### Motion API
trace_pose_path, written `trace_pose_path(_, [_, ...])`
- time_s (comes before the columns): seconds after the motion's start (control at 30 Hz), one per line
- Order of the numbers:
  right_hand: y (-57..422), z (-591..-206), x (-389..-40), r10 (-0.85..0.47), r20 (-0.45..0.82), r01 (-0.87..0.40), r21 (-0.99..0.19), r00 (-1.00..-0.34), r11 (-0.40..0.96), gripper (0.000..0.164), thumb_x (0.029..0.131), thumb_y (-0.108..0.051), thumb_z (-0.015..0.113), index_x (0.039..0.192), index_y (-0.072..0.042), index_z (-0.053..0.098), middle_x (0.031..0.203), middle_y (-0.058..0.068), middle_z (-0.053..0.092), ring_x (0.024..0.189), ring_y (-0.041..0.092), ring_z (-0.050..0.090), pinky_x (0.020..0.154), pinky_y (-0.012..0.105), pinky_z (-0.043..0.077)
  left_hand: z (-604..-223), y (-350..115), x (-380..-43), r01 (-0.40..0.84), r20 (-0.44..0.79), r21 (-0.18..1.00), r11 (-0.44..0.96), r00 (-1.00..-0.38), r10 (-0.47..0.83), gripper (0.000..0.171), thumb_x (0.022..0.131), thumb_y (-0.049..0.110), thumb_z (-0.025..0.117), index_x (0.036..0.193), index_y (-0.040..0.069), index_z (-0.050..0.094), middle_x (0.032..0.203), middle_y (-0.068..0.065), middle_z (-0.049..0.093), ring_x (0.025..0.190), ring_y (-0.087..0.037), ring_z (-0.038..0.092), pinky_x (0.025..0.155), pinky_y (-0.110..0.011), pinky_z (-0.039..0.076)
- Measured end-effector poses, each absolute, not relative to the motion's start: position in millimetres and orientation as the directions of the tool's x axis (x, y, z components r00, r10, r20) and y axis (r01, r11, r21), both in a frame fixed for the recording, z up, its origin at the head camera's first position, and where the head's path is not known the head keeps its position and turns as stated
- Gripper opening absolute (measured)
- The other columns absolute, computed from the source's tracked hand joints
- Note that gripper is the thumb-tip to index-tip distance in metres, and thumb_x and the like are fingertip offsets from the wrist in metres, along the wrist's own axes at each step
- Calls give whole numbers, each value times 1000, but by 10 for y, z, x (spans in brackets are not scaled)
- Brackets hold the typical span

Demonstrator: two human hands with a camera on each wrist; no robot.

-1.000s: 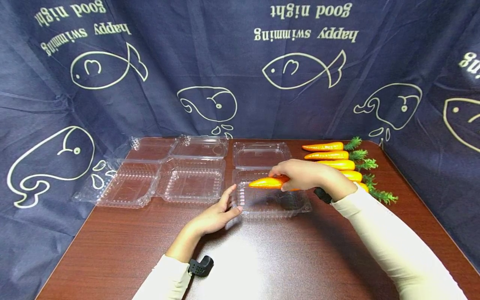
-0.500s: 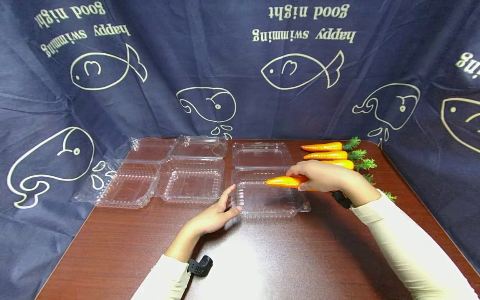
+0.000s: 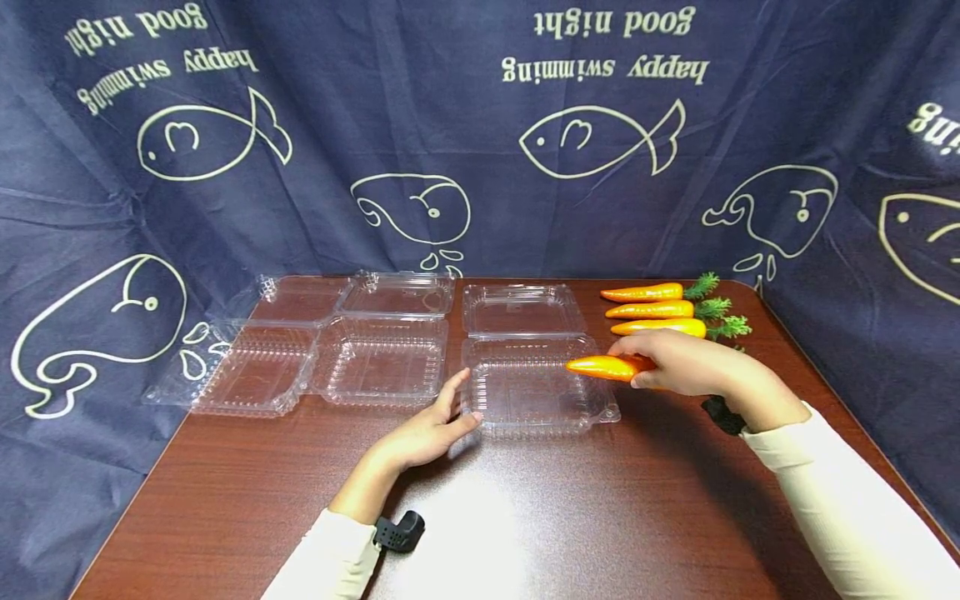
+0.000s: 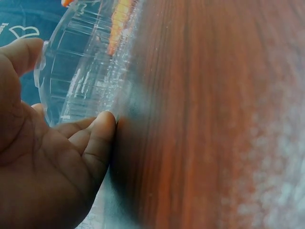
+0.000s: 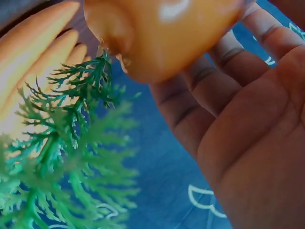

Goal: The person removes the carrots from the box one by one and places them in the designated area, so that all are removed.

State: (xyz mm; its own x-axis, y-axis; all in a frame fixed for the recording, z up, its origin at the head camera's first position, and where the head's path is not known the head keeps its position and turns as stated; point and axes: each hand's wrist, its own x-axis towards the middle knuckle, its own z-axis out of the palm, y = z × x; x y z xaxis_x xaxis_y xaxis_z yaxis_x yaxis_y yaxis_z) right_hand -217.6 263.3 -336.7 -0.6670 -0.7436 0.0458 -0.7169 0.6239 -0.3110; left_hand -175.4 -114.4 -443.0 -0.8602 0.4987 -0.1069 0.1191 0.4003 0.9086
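My right hand (image 3: 686,362) grips an orange carrot (image 3: 600,367) by its thick end, its pointed tip toward the left. In the head view that tip overlaps the right side of a clear plastic clamshell container (image 3: 517,404), whose lid lies open toward the back. Seen from the right wrist, fingers curl against the carrot's glossy body (image 5: 162,38), and green leafy fronds (image 5: 76,143) hang from its top. My left hand (image 3: 431,433) rests its spread fingers and thumb on the container's left side. The left wrist view shows fingertips right at the clear wall (image 4: 81,90).
Three more carrots (image 3: 645,310) lie in a row at the back right, leaves to the right. On the left stand two more open clear containers, one in the middle (image 3: 386,367) and one farther left (image 3: 255,375). Behind the brown table (image 3: 600,517) hangs a blue curtain (image 3: 480,100).
My right hand has moved right with the carrot, from over the middle of the container to its right edge. The left hand has stayed in place.
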Motion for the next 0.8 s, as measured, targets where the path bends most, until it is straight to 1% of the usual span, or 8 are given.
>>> trace_pose_path(0.07, [2692,-3383,-2156,-727,50,-705,-298,-685,644,36,79,-1,79,112,-8,68,99,-7,64,89,13,56,78,37,46,-4435,-1138,-1757,112,-106,913,393,-863,494,78,102,35,54,160,17,5,156,-27,27,142,-40,31,114,-52,26])
trace_pose_path(0.13, [2756,-3407,-2137,-711,53,-692,-290,-702,661,37,79,-1,80,114,-6,68,107,-1,67,94,16,58,82,40,46,-4437,-1132,-1757,108,-102,917,385,-868,486,78,102,34,55,160,16,6,155,-27,29,141,-40,32,114,-51,26])
trace_pose_path(0.2, [2818,-3431,-2118,-696,56,-679,-286,-716,676,37,78,-2,80,114,-5,69,110,1,67,96,17,58,83,40,46,-4436,-1127,-1752,98,-102,919,382,-876,472,78,101,32,55,160,17,6,154,-28,30,141,-40,32,114,-51,26])
trace_pose_path(0.33, [2933,-3475,-2088,-685,76,-676,-266,-725,687,35,77,-2,81,110,-7,69,101,-6,65,89,13,56,78,37,45,-4425,-1117,-1746,88,-92,927,365,-889,449,76,101,29,56,160,17,9,155,-27,30,140,-40,34,114,-51,27])
trace_pose_path(0.43, [3017,-3518,-2070,-687,101,-687,-240,-720,685,35,76,-2,81,109,-8,69,95,-10,62,86,11,55,75,36,46,-4415,-1105,-1745,93,-86,922,375,-897,433,75,101,29,56,159,17,10,154,-26,31,140,-39,36,113,-51,29])
trace_pose_path(0.57, [3118,-3595,-2045,-689,131,-699,-212,-713,683,37,74,-1,82,108,-8,69,97,-9,63,87,11,57,75,38,47,-4397,-1083,-1733,114,-72,905,410,-909,411,75,101,30,56,159,15,12,153,-26,35,137,-39,40,112,-51,31])
trace_pose_path(0.8, [3251,-3722,-1993,-663,148,-679,-186,-734,710,39,70,0,84,105,-5,68,94,-6,61,84,15,56,74,40,46,-4397,-1063,-1702,116,-69,893,434,-919,387,74,100,31,56,159,15,14,151,-27,38,135,-39,43,111,-50,33])
